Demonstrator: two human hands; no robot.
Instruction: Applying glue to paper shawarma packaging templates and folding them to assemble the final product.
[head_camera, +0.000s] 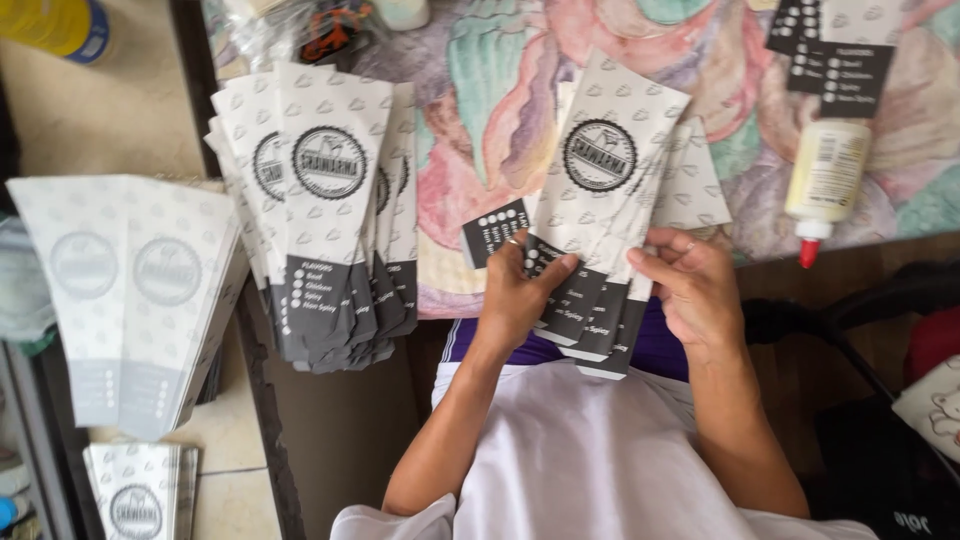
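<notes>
Paper sleeves (612, 190) (white, dark-ended, fanned) sit pinched in my left grip (517, 290) and right grip (690, 290), both closed on their lower ends over the worktop (480, 110).

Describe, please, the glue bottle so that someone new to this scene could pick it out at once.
Start at the flowered tablecloth and go to its right edge, past the fan of paper sleeves held by the left hand and right hand. There lies the glue bottle, its cap toward the table's near edge. It is the only cream bottle with a red tip.
</notes>
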